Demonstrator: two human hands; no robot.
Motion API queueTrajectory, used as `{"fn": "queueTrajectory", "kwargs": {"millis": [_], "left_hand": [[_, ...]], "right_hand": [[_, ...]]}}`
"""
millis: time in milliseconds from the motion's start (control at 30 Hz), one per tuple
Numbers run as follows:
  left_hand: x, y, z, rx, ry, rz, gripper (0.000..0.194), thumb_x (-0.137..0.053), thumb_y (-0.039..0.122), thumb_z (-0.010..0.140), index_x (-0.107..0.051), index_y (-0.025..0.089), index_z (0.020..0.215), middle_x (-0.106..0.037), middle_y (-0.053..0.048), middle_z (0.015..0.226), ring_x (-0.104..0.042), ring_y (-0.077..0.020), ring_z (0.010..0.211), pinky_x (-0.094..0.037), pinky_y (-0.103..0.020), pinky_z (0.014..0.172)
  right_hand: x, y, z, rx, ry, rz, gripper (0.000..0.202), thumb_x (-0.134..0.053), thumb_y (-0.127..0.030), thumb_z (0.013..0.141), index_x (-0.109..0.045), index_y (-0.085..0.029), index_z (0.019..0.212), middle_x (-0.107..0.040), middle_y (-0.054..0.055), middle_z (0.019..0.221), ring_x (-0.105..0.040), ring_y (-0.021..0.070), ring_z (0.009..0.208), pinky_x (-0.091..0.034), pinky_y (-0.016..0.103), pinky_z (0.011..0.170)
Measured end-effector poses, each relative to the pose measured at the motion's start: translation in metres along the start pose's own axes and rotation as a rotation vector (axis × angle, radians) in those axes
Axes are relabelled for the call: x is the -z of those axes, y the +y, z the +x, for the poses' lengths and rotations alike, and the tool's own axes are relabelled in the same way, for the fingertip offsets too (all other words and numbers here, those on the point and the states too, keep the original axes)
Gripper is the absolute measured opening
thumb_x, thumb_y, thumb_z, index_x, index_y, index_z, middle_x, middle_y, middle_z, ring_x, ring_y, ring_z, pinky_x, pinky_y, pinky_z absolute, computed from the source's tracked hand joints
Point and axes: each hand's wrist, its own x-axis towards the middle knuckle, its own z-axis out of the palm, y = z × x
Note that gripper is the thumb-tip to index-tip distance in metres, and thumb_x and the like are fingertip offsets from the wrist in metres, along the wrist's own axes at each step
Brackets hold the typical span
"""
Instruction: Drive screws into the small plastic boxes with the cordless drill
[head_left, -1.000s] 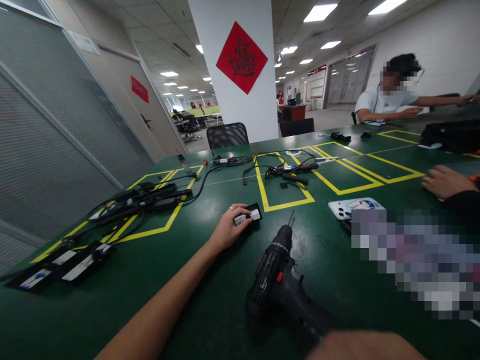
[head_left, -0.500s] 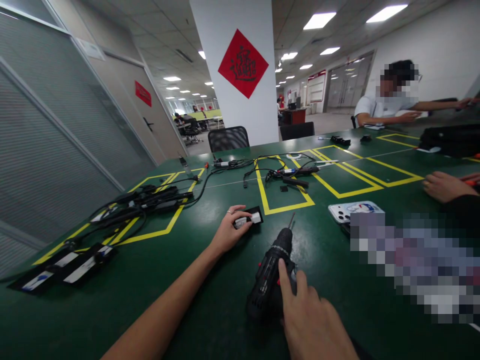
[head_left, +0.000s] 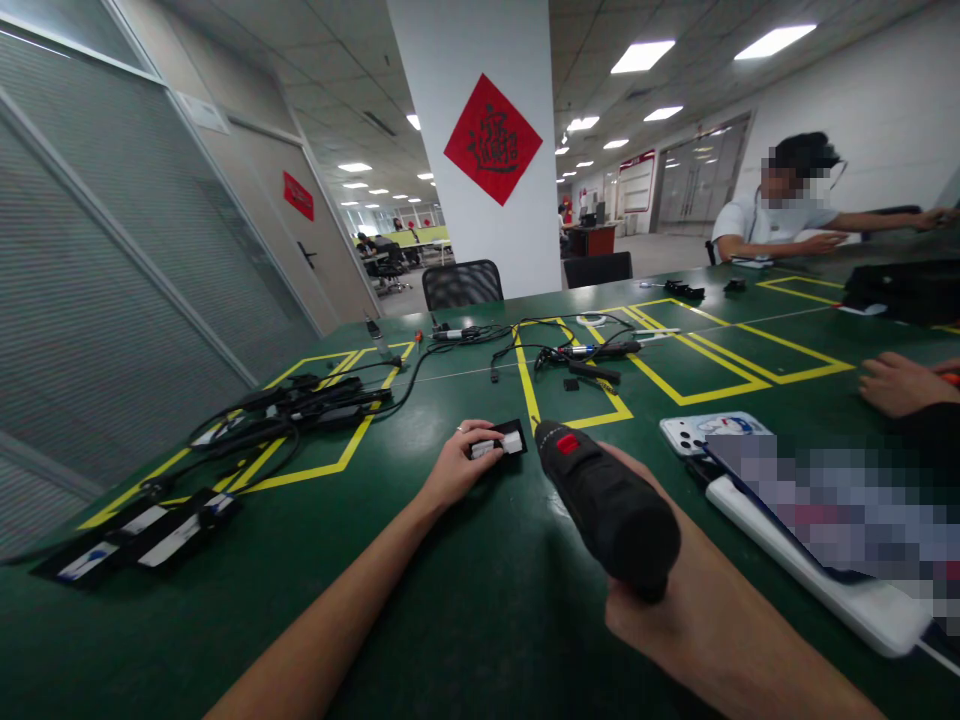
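My left hand (head_left: 456, 466) rests on the green table (head_left: 465, 620) with its fingers pinching a small black and white module (head_left: 499, 441) that lies flat at the edge of a yellow taped square. My right hand (head_left: 675, 600) is wrapped around the grip of a black cordless drill (head_left: 607, 505) and holds it lifted off the table. The drill's nose points away from me, toward the module, just right of it.
A white phone (head_left: 694, 431) and a white power strip (head_left: 817, 580) lie at the right. Black adapters and cables (head_left: 300, 400) spread at the left. Another person's hand (head_left: 900, 383) rests at the right edge. A seated person (head_left: 780, 205) is far right.
My right hand came in from below, closed on the drill that lay on the table, and raised it. My left hand stayed on the module.
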Motion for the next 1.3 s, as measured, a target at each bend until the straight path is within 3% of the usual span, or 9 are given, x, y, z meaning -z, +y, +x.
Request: {"fn": "queueTrajectory", "kwargs": {"millis": [167,333,467,600,800,1000,1167,1300], "left_hand": [[0.0,0.0,0.0,0.002,0.001,-0.011,0.026,-0.06,0.036,0.075,-0.065,0.021,0.095,-0.05,-0.008,0.114,-0.048,-0.0218,0.109,-0.038,-0.039,0.096],[-0.001,-0.001,0.0,0.001,0.005,-0.008,0.026,-0.06,0.036,0.075,-0.066,0.021,0.095,-0.051,-0.008,0.115,-0.048,-0.022,0.109,-0.038,-0.039,0.097],[-0.001,0.0,0.0,0.008,0.006,-0.001,0.026,-0.061,0.036,0.074,-0.066,0.021,0.095,-0.051,-0.008,0.114,-0.049,-0.0219,0.109,-0.037,-0.039,0.097],[-0.001,0.002,0.001,0.004,0.012,-0.014,0.026,-0.062,0.036,0.074,-0.066,0.021,0.094,-0.051,-0.008,0.113,-0.049,-0.0214,0.108,-0.038,-0.038,0.096],[-0.001,0.006,0.001,0.018,-0.065,-0.051,0.028,-0.062,0.038,0.073,-0.066,0.02,0.095,-0.051,-0.008,0.114,-0.051,-0.0216,0.104,-0.045,-0.032,0.082],[-0.002,0.016,0.001,0.007,-0.121,-0.078,0.03,-0.06,0.036,0.074,-0.065,0.02,0.099,-0.051,-0.008,0.115,-0.052,-0.022,0.103,-0.045,-0.034,0.084],[-0.005,0.02,0.001,-0.013,-0.102,-0.061,0.023,-0.061,0.031,0.074,-0.066,0.021,0.094,-0.051,-0.007,0.115,-0.05,-0.0221,0.107,-0.041,-0.036,0.093],[-0.006,0.019,0.001,-0.01,-0.084,-0.066,0.02,-0.059,0.032,0.076,-0.066,0.021,0.092,-0.052,-0.007,0.114,-0.05,-0.0217,0.107,-0.041,-0.037,0.094]], "right_hand": [[-0.002,0.016,0.009,-0.047,0.0,0.162,0.042,-0.048,-0.021,0.075,-0.045,-0.02,0.117,-0.057,0.0,0.075,-0.052,0.0145,0.063,-0.042,0.026,0.057],[-0.006,0.031,0.012,0.033,-0.008,0.365,0.024,-0.039,-0.035,0.085,-0.049,-0.019,0.1,-0.054,-0.001,0.068,-0.052,0.0153,0.064,-0.041,0.031,0.064],[-0.005,0.032,0.009,-0.036,0.056,0.339,0.025,-0.046,-0.045,0.085,-0.052,-0.021,0.088,-0.055,-0.002,0.066,-0.054,0.0155,0.066,-0.041,0.032,0.069],[-0.005,0.032,0.009,-0.104,0.057,0.332,0.029,-0.051,-0.045,0.082,-0.052,-0.022,0.101,-0.058,-0.002,0.068,-0.056,0.0156,0.068,-0.045,0.03,0.067],[0.001,0.03,0.006,-0.08,-0.001,0.211,0.031,-0.048,-0.041,0.083,-0.054,-0.024,0.108,-0.065,0.003,0.09,-0.062,0.0182,0.082,-0.05,0.033,0.078],[0.003,0.023,-0.009,-0.111,0.085,0.019,0.03,-0.049,-0.044,0.079,-0.062,-0.026,0.099,-0.064,0.002,0.068,-0.062,0.019,0.064,-0.053,0.036,0.074],[0.002,0.025,-0.014,-0.159,0.175,-0.044,0.027,-0.053,-0.046,0.075,-0.066,-0.028,0.091,-0.062,0.001,0.06,-0.063,0.0232,0.074,-0.051,0.039,0.083],[0.004,0.023,-0.014,-0.032,0.2,-0.104,0.018,-0.057,-0.041,0.072,-0.068,-0.029,0.081,-0.064,0.003,0.064,-0.062,0.0254,0.085,-0.052,0.037,0.082]]}}
